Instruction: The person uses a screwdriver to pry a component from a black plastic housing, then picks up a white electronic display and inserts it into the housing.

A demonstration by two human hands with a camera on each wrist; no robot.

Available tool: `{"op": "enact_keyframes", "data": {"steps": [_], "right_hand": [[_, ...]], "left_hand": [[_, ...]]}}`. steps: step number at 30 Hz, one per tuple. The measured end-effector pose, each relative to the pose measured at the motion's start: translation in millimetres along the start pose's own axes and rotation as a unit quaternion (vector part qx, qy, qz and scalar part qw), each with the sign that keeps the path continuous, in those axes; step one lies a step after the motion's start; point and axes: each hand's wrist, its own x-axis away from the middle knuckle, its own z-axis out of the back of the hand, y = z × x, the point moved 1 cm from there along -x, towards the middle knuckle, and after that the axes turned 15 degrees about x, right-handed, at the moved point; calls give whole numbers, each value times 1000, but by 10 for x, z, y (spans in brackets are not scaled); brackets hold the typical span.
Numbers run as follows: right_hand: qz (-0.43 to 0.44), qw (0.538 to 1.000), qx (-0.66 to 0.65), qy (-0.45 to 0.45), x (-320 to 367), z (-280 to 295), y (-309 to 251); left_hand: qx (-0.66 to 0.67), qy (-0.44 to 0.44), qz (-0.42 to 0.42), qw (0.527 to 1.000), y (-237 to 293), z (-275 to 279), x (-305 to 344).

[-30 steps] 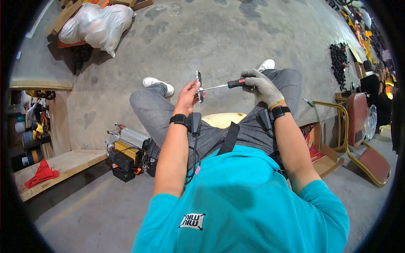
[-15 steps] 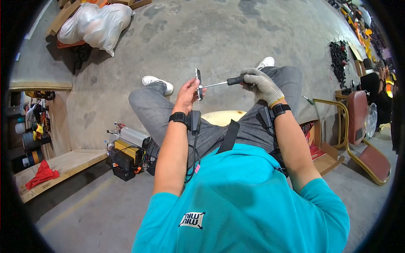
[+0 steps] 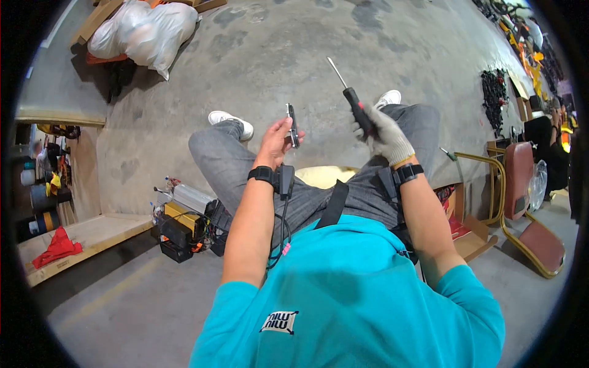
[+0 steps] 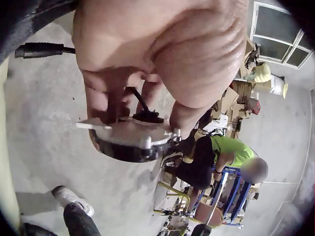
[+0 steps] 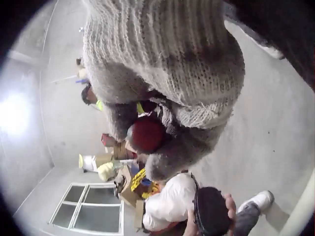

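Note:
The bare left hand (image 3: 273, 142) pinches a small metal and black part (image 3: 292, 126) between thumb and fingers, above the floor between the knees. Seen in the left wrist view, this part (image 4: 133, 142) is round, with a silvery face, a black rim and a short black piece sticking up. The gloved right hand (image 3: 388, 135) grips a screwdriver by its black and red handle (image 3: 358, 111); its metal shaft (image 3: 336, 72) points up and left, apart from the part. In the right wrist view the handle's red end (image 5: 146, 134) shows among the glove's fingers.
White bags (image 3: 146, 35) lie at the upper left. A wooden shelf (image 3: 110, 236) holds a red cloth, beside a device with a yellow block (image 3: 184, 219). At the right stand a red-padded chair (image 3: 519, 178) and an open cardboard box (image 3: 475, 240).
The screwdriver's tip has come away from the part; its shaft has swung from pointing left to pointing up and left. The left hand holds the part in nearly the same place, tilted slightly.

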Motion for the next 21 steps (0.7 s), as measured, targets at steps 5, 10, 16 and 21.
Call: {"op": "enact_keyframes", "data": {"steps": [5,10,16,21], "right_hand": [[27,968,245,-48,96,-610,110],[34,889,456,-21,-73,-847,259],[171,764,619,58,-178,-952,385],[231,700,671,71,-236,-985,428]], "left_hand": [[-9,-18,39,999,-55,-28,-3],[-37,-34,65,997,-56,-29,21],[-61,-9,27,998,-54,-144,117],[-78,-7,26,997,-68,-134,87]]}}
